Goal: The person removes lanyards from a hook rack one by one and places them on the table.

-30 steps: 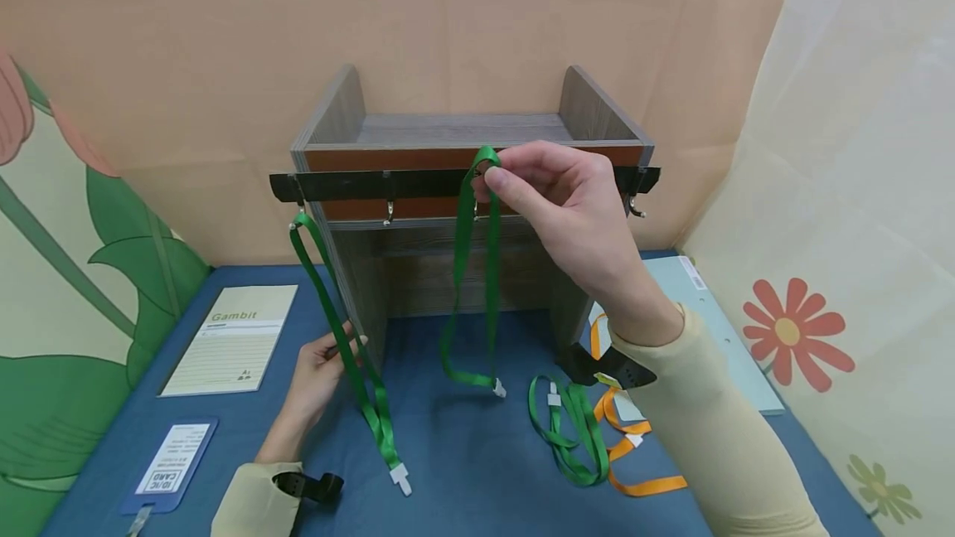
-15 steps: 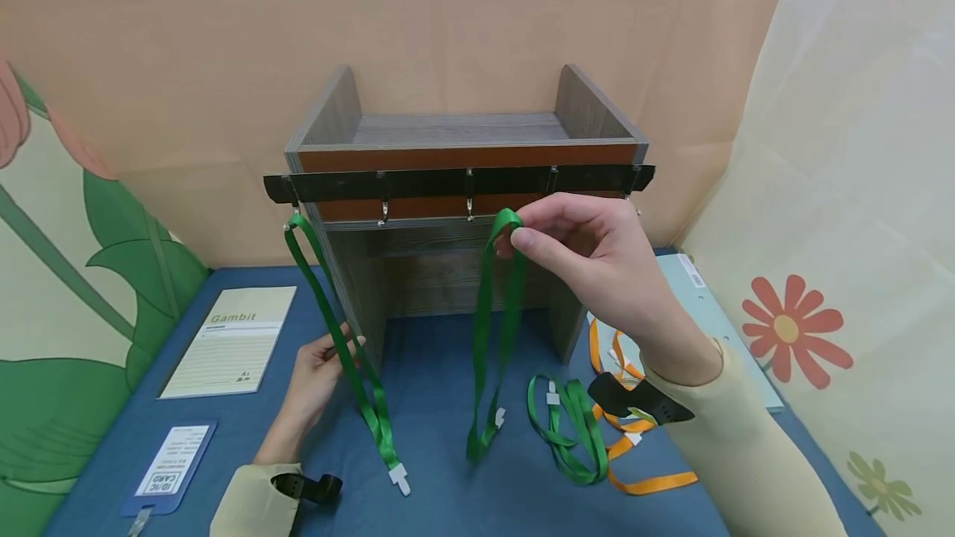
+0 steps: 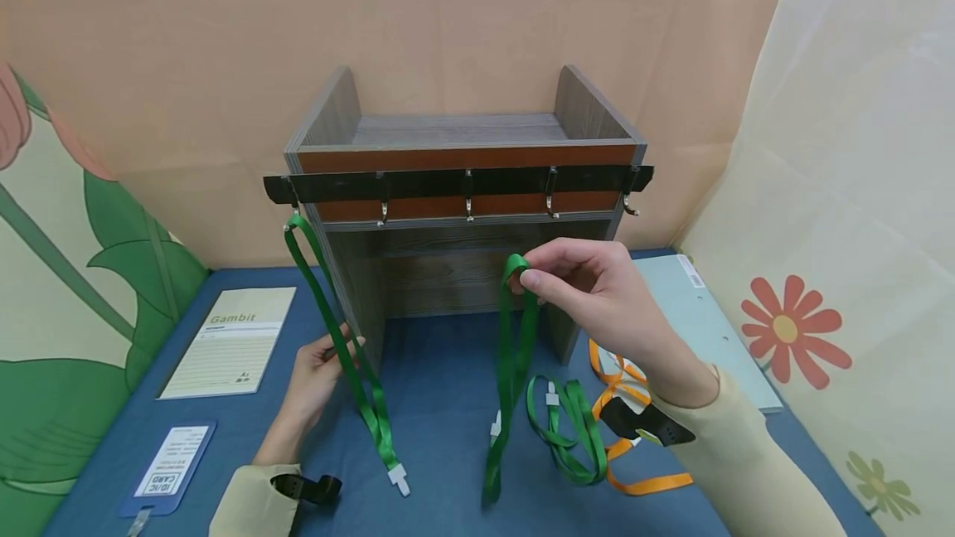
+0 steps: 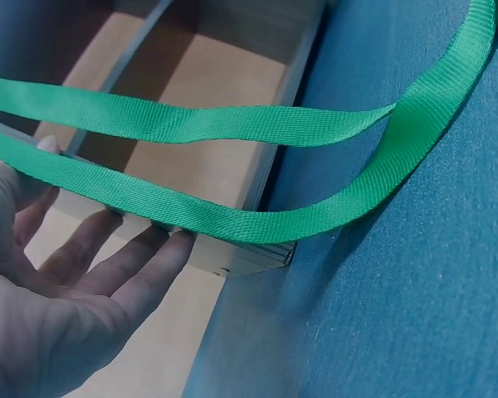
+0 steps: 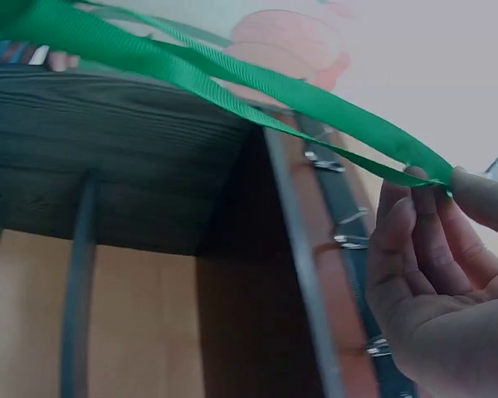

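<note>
Now the right hand (image 3: 589,284) pinches the top of a green lanyard (image 3: 513,355) between thumb and fingers. It holds the loop up in front of the wooden shelf (image 3: 462,147), below the black hook rail (image 3: 455,183) and not touching it. The strap hangs down from the fingers, and its low end looks to reach the blue table (image 3: 440,388). The white clip (image 3: 496,428) sits near the bottom of the strap.

The left hand (image 3: 317,384) is loose, with straight fingers. Its fingers touch a second green lanyard (image 3: 339,346) that hangs from the hook at the left end of the rail. That strap runs down past the left side of the shelf to the table, and it ends in a white clip (image 3: 399,479).

Just beside the right arm, a green lanyard (image 3: 570,429) and an orange lanyard (image 3: 634,462) lie in a heap on the table. At the left side lie a sheet marked Gambit (image 3: 231,342) and a blue card holder (image 3: 167,462).
</note>
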A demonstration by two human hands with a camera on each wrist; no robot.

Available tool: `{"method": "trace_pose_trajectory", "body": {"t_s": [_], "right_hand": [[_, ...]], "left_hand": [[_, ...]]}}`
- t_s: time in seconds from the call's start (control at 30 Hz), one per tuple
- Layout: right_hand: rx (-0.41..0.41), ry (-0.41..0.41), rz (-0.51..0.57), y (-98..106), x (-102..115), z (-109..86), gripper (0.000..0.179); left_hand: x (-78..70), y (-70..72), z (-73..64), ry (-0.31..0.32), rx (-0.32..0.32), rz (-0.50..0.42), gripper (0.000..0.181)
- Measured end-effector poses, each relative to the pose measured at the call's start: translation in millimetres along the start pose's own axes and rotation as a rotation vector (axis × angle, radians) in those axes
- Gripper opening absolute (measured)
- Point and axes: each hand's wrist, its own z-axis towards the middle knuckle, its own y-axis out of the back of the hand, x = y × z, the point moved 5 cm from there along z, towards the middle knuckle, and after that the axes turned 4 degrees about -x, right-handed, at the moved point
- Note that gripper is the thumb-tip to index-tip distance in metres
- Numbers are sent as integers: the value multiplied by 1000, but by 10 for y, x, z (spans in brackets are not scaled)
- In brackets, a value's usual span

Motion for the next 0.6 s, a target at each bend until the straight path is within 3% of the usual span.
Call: {"method": "trace_pose_trajectory", "body": {"t_s": [0.27,0.6], "right_hand": [[34,-71,11,-78,-355,-33,13],[73,-156,6,-150,-639,-144,12]], "left_hand": [[0,3,-2,4,0,10,36],[1,3,-3,11,-5,13,37]]}}
